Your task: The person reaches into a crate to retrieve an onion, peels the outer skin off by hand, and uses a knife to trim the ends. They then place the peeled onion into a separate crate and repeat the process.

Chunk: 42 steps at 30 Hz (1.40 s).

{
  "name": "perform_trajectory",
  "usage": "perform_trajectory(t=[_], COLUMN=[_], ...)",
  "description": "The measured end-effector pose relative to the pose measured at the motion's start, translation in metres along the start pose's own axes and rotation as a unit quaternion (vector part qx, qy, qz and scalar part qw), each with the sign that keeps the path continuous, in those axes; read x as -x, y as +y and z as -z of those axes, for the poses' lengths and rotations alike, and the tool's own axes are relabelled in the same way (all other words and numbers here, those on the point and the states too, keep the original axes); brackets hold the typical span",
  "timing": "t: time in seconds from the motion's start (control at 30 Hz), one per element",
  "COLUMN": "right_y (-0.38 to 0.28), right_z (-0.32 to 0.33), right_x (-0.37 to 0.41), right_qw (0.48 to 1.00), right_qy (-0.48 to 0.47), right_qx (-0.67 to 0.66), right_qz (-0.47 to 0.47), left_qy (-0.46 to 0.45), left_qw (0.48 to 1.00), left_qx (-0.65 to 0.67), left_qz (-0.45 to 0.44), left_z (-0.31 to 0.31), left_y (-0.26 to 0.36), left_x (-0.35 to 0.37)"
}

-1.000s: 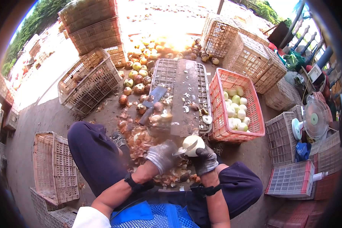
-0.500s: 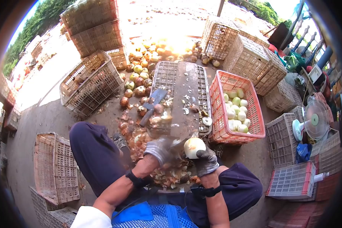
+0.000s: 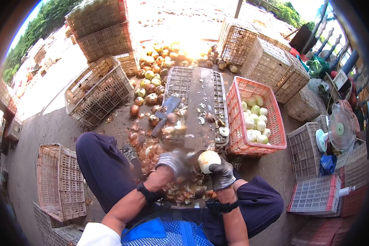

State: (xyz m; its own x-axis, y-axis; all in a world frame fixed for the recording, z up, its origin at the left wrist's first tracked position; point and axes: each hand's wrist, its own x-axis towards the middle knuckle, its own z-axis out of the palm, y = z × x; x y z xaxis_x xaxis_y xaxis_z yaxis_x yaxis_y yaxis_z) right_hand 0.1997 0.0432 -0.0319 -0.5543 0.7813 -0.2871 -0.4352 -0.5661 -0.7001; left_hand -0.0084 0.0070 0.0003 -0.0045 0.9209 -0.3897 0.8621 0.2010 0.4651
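In my right hand [image 3: 222,175], which wears a dark-palmed grey glove, a peeled white onion [image 3: 209,161] is gripped, thumb across its side. My left hand [image 3: 171,162], in a striped grey glove, is closed just left of the onion. Its fingers are smeared by motion; a small greyish blade-like shape shows between it and the onion, too blurred to name. Beneath both hands lie loose onion skins [image 3: 184,190]. Ahead is a worn wooden board [image 3: 199,106] resting on an upturned crate [image 3: 178,80]. A cleaver [image 3: 167,112] lies along the board's left side.
A red crate [image 3: 281,137] holding peeled onions stands right of the board. Unpeeled onions [image 3: 151,92] are piled beyond, to the left. Stacked crates [image 3: 104,37] rise behind, with more crates [image 3: 61,180] at left and right. A fan [image 3: 341,129] stands at the right.
The onion and my right hand have shifted very slightly left and down. My left hand stays beside it, still blurred. Everything around looks the same.
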Motion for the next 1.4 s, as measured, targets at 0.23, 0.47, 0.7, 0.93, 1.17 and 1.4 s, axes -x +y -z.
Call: perform_trajectory(t=[0.23, 0.47, 0.7, 0.93, 1.17, 1.4], right_y=[0.007, 0.002, 0.005, 0.011, 0.01, -0.002], right_z=[0.005, 0.004, 0.005, 0.018, 0.014, 0.001], right_x=[-0.002, -0.001, -0.003, -0.005, -0.003, 0.0], right_qw=[0.998, 0.999, 0.999, 0.991, 0.997, 0.992], right_qy=[0.013, 0.013, 0.009, -0.001, 0.007, -0.034], right_qx=[-0.058, -0.034, -0.039, -0.12, -0.075, -0.119], right_qz=[-0.012, -0.028, -0.008, -0.052, -0.007, -0.027], left_qy=[0.128, 0.016, 0.093, 0.135, 0.033, 0.156], left_qw=[0.982, 0.997, 0.988, 0.98, 0.999, 0.984], left_qx=[-0.015, -0.041, 0.09, -0.028, -0.025, 0.066], left_qz=[-0.136, -0.056, -0.086, -0.143, -0.014, -0.049], left_z=[-0.022, 0.001, -0.016, -0.034, -0.004, -0.009], left_y=[0.002, 0.014, -0.009, 0.003, 0.014, 0.004], left_x=[0.014, 0.009, 0.004, 0.014, 0.007, 0.01])
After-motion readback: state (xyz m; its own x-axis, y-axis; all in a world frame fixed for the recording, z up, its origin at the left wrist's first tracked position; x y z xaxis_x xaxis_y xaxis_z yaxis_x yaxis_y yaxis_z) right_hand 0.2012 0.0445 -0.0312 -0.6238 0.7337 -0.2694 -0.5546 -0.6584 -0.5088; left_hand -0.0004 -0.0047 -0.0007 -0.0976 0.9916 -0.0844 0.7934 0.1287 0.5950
